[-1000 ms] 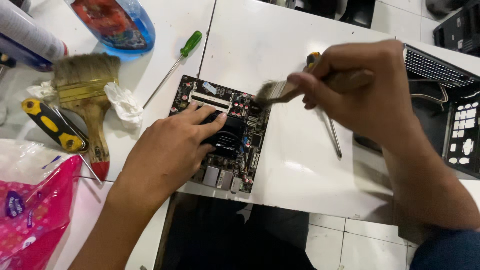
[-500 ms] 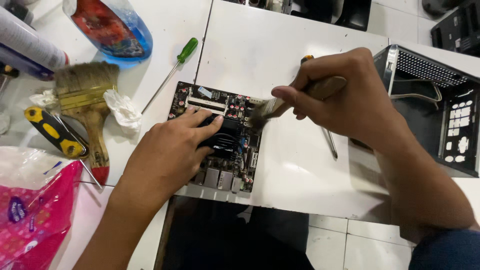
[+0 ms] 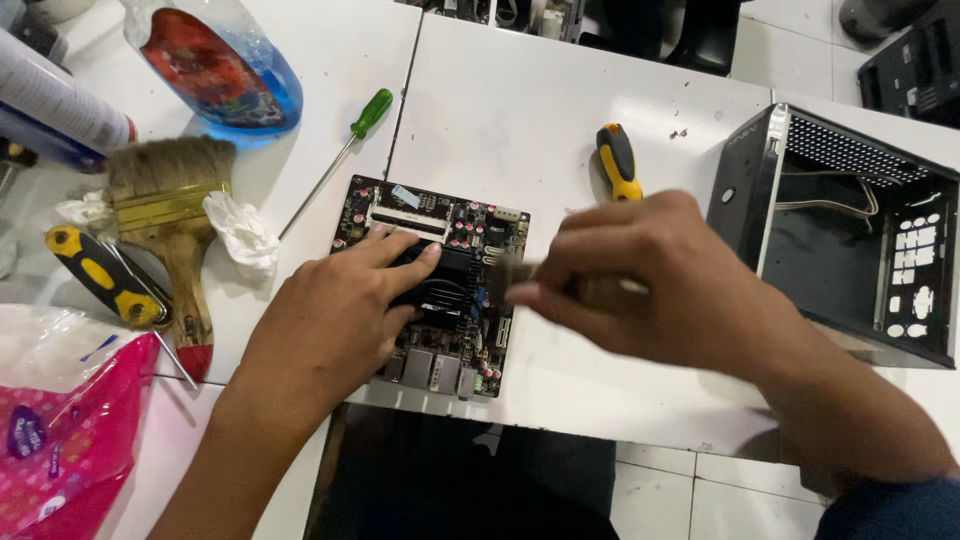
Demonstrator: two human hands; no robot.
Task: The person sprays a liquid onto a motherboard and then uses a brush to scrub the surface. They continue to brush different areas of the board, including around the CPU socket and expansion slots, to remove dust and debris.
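My left hand (image 3: 335, 320) lies flat on the circuit board (image 3: 430, 285), fingers spread over its black finned heatsink (image 3: 445, 280), pinning it to the white table (image 3: 520, 120); my right hand (image 3: 665, 280) is curled tight round a small brush (image 3: 515, 272), bristles blurred, touching the board's right edge. Board's long axis runs away from me, w/ the brush coming in from the right; board is stiff and knobbly w/ parts, the bristles look soft.
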